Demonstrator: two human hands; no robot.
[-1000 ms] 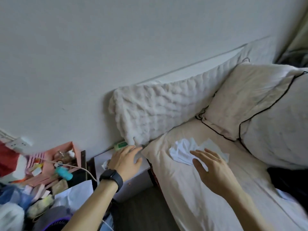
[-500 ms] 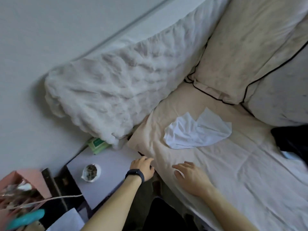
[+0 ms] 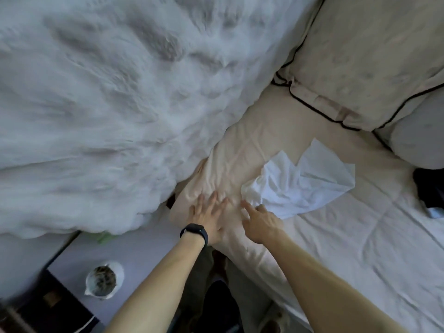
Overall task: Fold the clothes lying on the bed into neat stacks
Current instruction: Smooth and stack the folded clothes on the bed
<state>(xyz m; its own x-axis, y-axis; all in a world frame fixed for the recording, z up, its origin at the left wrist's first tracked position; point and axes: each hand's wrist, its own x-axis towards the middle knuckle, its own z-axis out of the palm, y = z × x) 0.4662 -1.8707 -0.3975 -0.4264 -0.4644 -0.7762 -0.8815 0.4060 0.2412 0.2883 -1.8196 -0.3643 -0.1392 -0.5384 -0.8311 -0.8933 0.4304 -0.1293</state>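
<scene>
head view: the left hand (image 3: 207, 212) lies flat on the cream sheet at the near corner of the bed (image 3: 348, 236), fingers straight and a little spread, pressing the fabric and gripping nothing. a black wristband (image 3: 194, 233) sits on that wrist. the right hand (image 3: 260, 219) is just beside it on the same sheet, forefinger stretched out and the other fingers loosely bent; it holds nothing. its fingertip comes right up to the near edge of the white garment (image 3: 295, 186), though the blur makes it hard to say whether it actually touches the cloth.

the white garment lies crumpled and unfolded on the sheet, bunched on the side nearest the hands and fanning into flatter points towards the pillows. a dark garment (image 3: 430, 188) shows at the right edge of the frame, also on the bed and well apart from the white one.

a thick, puffy white blanket (image 3: 96, 104) fills the upper left and overhangs the head of the bed. a cream pillow with black piping (image 3: 372, 56) leans at the upper right, with a grey pillow (image 3: 420, 135) just beside it.

below the blanket stands a pale bedside table (image 3: 134, 255), and on it a small white cup (image 3: 103, 281) with something dark inside. a blurred green object (image 3: 104, 237) lies at the table's far edge, under the blanket's hem.
</scene>
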